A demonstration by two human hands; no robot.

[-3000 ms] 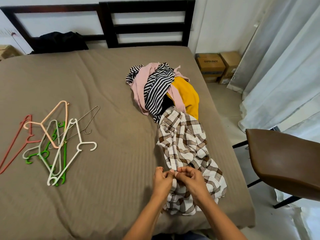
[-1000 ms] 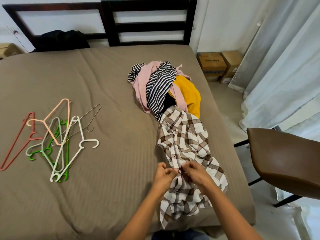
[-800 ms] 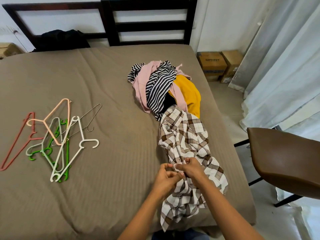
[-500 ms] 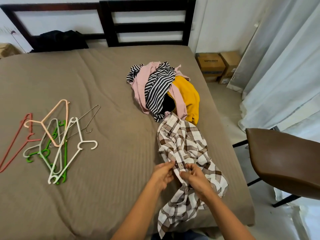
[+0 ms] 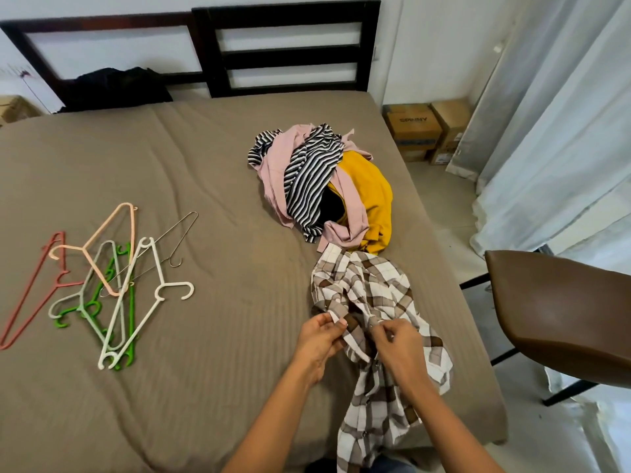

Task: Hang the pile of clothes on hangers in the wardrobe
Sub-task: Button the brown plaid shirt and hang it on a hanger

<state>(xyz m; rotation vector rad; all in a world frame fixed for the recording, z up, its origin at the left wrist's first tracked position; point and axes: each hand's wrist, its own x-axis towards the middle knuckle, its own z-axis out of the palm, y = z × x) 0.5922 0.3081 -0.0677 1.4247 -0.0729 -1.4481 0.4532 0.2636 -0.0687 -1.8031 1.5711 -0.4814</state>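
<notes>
A brown-and-white plaid shirt (image 5: 368, 295) lies stretched along the right side of the bed, its lower end hanging over the front edge. My left hand (image 5: 319, 339) pinches one front edge of the shirt and my right hand (image 5: 396, 343) pinches the facing edge, the two hands close together. Beyond the shirt sits a pile of clothes (image 5: 321, 186): pink, black-and-white striped, yellow and black pieces. Several hangers (image 5: 109, 285) in red, peach, green, white and wire lie in a loose heap at the left of the bed.
The bed (image 5: 187, 165) has a taupe cover and a dark slatted headboard (image 5: 286, 49). A black garment (image 5: 116, 87) lies at the head. A brown chair (image 5: 560, 308) stands at the right, with cardboard boxes (image 5: 426, 131) and white curtains (image 5: 563, 131) behind. No wardrobe is in view.
My hands have shifted up the plaid shirt's front, toward its upper part, and more of the lower part now hangs over the bed's front edge. The shirt has slid away from the pile.
</notes>
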